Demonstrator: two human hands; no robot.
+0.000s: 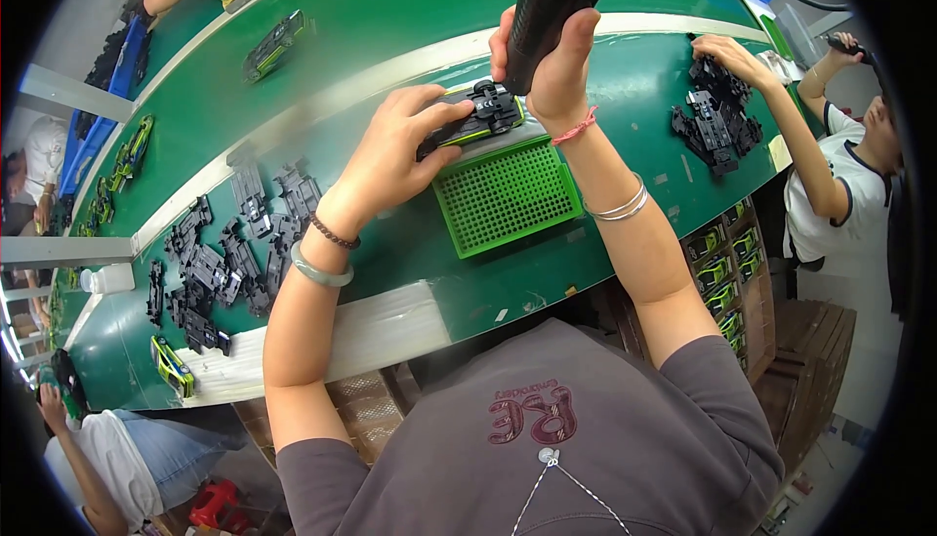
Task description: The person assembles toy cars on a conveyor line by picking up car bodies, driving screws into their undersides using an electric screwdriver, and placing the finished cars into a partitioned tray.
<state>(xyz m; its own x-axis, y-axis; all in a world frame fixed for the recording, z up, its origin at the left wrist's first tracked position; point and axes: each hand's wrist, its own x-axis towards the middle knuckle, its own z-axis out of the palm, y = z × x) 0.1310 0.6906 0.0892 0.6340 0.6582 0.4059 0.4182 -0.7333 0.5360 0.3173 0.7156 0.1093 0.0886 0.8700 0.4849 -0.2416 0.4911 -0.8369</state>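
My left hand is closed around an upturned toy car, its black underside with wheels facing up and a yellow-green body edge below. In my right hand is a thick black electric screwdriver, held upright. Its lower end is over the car's right end; whether the tip touches a screw is hidden. Just below the car, on the near side, sits a green perforated plastic basket. Left of my left forearm lies a loose heap of black car chassis.
A yellow-green toy car lies at the table's near left edge. Another car rests on the green belt beyond. At right, a co-worker's hand reaches to more black chassis. Partitioned boxes of cars stand below the edge.
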